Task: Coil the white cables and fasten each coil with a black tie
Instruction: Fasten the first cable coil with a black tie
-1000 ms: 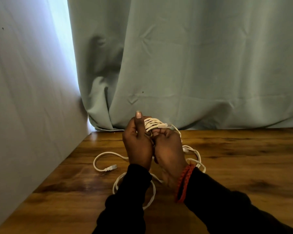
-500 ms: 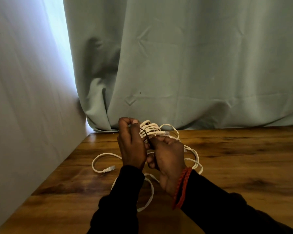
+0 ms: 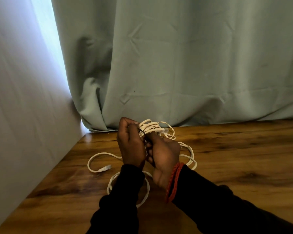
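Both hands are bunched up right next to each other above the wooden table (image 3: 227,157), working on a white cable coil (image 3: 150,128) that's held up off the surface. The left hand (image 3: 130,142) has its fingers curled in tight around the near end of the coil, and the right hand (image 3: 162,156) is touching it, fingers curled on the black tie (image 3: 143,132) that crosses the bundle, so both are clamped on something, not loose. The rest of the white cable (image 3: 100,153) trails down onto the table in slack loops under the wrists, with a clear connector (image 3: 107,167) lying flat off to the left. There's a red braided bracelet (image 3: 173,181) on the right wrist and dark sleeves on both arms. A pale green curtain (image 3: 176,65) hangs behind the table.
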